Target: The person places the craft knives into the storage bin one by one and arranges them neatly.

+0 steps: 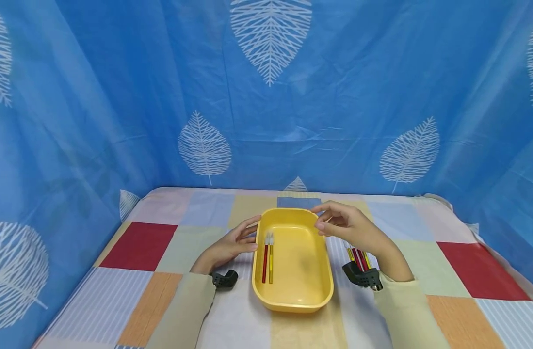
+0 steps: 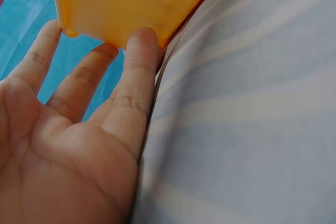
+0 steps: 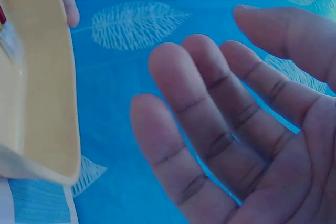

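Observation:
A yellow plastic tray (image 1: 298,261) lies on the cloth in front of me. My left hand (image 1: 231,245) is at its left side, fingers spread and their tips against the wall, as the left wrist view shows. Inside, along the left wall, lie a slim red stick-like tool (image 1: 265,261) and a yellow one (image 1: 271,264) side by side, both with pale pointed tips. Over the tray's far right corner, my right hand (image 1: 353,228) hovers with fingers loosely bent and nothing between them. In the right wrist view, a gap separates those fingers from the tray wall (image 3: 50,77).
Several more red and yellow tools (image 1: 360,258) lie right of the tray, partly hidden under my right wrist. A patchwork cloth (image 1: 139,247) covers the table. Behind it hangs a blue curtain (image 1: 336,121) with white leaf prints.

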Tool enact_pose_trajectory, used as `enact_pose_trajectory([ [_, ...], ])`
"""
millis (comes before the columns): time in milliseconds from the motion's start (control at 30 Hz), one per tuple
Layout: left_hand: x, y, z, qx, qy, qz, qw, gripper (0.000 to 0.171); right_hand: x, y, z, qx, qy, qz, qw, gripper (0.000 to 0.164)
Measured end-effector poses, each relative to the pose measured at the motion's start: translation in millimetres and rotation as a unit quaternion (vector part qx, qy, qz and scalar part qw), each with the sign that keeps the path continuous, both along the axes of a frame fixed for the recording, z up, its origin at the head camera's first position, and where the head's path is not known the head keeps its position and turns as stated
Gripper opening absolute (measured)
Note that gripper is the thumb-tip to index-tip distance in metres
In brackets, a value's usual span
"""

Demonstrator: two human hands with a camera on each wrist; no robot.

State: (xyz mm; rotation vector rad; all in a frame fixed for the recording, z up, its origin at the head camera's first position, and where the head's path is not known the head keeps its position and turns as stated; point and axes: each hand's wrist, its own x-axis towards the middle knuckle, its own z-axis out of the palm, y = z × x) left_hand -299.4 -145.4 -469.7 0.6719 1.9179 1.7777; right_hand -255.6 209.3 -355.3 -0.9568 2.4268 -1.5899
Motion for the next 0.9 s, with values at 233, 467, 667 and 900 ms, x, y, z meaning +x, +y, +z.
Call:
enact_pose_trajectory([
  [233, 1.6, 0.2, -0.2, -0.001, -0.003, 0.005, 1.0, 0.086, -1.7, 20.9, 2.7, 0.005, 0.015, 0.014, 1.0, 0.036],
  [467, 2.4, 0.9, -1.2, -0.003, -0.005, 0.014, 0.9999, 0.087, -6.6, 43.8, -2.2, -0.01, -0.015, 0.003, 1.0, 0.038],
  [667, 2.8, 1.3, -1.1, -0.002, -0.004, 0.014, 0.9999, 0.087, -11.6, 61.1, -11.3, -0.023, -0.039, -0.034, 0.998, 0.038],
  [900, 1.9, 1.5, -1.0, 0.004, -0.004, 0.009, 0.9999, 0.088, -16.7, 77.1, -21.2, -0.018, -0.049, -0.083, 0.995, 0.044],
])
